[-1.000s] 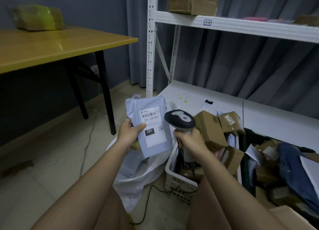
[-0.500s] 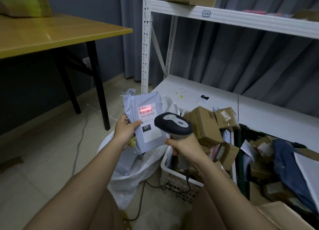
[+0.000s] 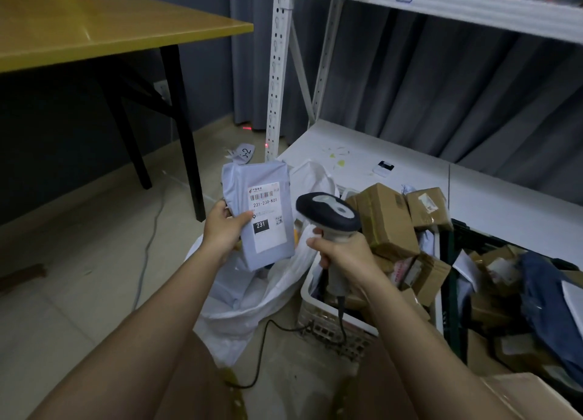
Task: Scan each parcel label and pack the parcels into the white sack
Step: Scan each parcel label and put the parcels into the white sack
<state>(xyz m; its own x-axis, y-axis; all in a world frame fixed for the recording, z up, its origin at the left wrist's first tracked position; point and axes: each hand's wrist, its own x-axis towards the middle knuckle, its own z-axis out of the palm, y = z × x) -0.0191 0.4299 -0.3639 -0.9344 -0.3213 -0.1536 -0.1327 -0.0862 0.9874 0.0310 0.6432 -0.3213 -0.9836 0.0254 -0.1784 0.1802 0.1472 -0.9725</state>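
Note:
My left hand grips a grey poly-mailer parcel by its left edge, label facing me, reading 231-239-K01. Just right of it my right hand holds the handle of a black-and-grey barcode scanner, whose head points away towards the floor. Red scan light falls on the floor by the shelf post, not on the label. Below the parcel the white sack lies open on the floor with pale parcels inside it.
A white crate and a dark bin on the right hold several cardboard parcels. A white metal shelf rack stands behind. A yellow table is at the left. The scanner cable trails on the floor.
The red scan line has left the label and now falls on the floor by the shelf post. Both hands sit a little lower in view, and the view has tilted down.

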